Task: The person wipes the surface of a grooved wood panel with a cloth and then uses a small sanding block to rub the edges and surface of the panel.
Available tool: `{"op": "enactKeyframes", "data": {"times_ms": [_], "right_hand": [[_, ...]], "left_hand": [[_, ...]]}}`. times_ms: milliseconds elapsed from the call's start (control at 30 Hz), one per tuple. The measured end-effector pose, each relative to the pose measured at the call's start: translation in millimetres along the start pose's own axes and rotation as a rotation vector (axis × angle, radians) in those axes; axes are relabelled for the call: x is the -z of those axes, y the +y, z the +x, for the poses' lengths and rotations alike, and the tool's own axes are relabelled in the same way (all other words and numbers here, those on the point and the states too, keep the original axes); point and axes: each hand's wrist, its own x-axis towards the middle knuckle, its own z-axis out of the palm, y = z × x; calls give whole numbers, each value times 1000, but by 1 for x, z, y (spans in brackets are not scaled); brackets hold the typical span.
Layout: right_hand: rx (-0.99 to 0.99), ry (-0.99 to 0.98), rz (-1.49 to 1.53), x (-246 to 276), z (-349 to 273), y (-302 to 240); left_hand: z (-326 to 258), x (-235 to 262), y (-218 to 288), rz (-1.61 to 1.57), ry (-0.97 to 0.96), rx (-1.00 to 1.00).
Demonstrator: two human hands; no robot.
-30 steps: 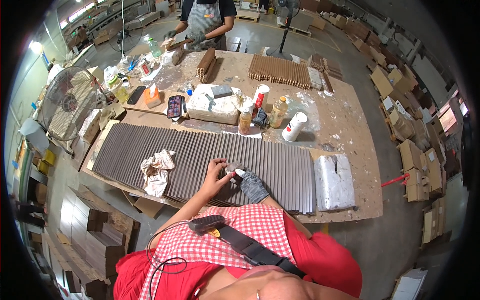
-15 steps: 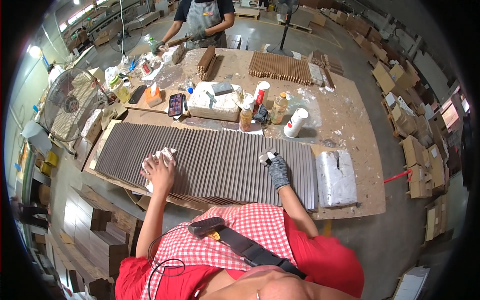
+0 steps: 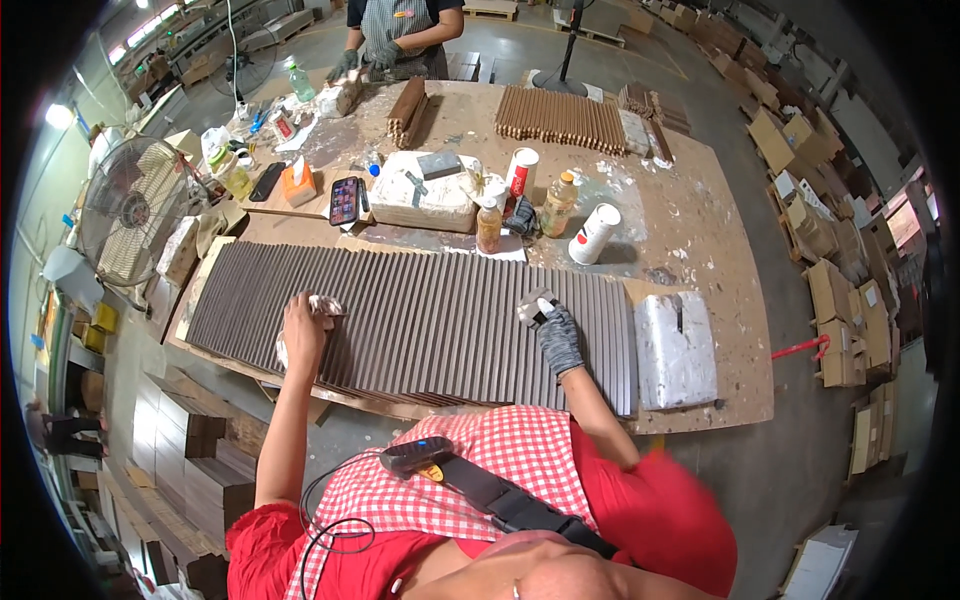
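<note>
**Both hands down on the dark slat panel**

I see my left hand [image 3: 303,330] lying flat on a crumpled white rag [image 3: 318,312], fingers pressed together over the cloth and holding it against the ribbed dark brown panel [image 3: 420,315]. The rag sits near the panel's left part, close to its front edge. My right hand [image 3: 557,338], in a grey glove, rests further right on the same panel; its fingers are curled around a small white object [image 3: 535,308], and I cannot tell what that object is. The two hands are well apart.

The panel lies along the near side of the table [image 3: 700,230], with a white foam block [image 3: 675,348] just beside its right end. Behind the panel stand a brown glass bottle [image 3: 489,226], a yellowish bottle [image 3: 558,203], a white cup [image 3: 594,235] and a red and white can [image 3: 521,173]. A phone [image 3: 343,200] lies to their left, next to a larger white block [image 3: 425,192]. A fan [image 3: 130,212] stands off the table's left end. At the far side, another person's gloved hands [image 3: 365,60] work at light wood pieces.
</note>
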Motion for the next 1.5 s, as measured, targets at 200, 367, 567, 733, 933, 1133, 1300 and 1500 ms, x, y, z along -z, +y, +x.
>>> {"op": "enactKeyframes", "data": {"times_ms": [200, 367, 567, 733, 933, 1133, 1300, 1500], "right_hand": [[-10, 1, 11, -4, -12, -14], [-14, 46, 54, -30, -24, -25], [-34, -11, 169, -19, -21, -22], [5, -38, 144, -30, -30, -34], [-2, -12, 155, -24, -21, -25], [-3, -14, 147, -19, -19, -25], [-98, -18, 253, -15, -14, -25], [-108, -11, 365, -4, -7, -21]], "left_hand": [[37, 12, 57, -327, -95, -221], [50, -51, 66, -496, -181, -319], [34, -56, 103, -196, -178, -233], [36, -55, 109, -4, -191, -200], [29, -73, 105, -235, 3, -143], [22, -81, 100, -97, -122, -218], [27, -70, 93, -197, -153, -285], [-7, -42, 83, -123, -259, -276]]}}
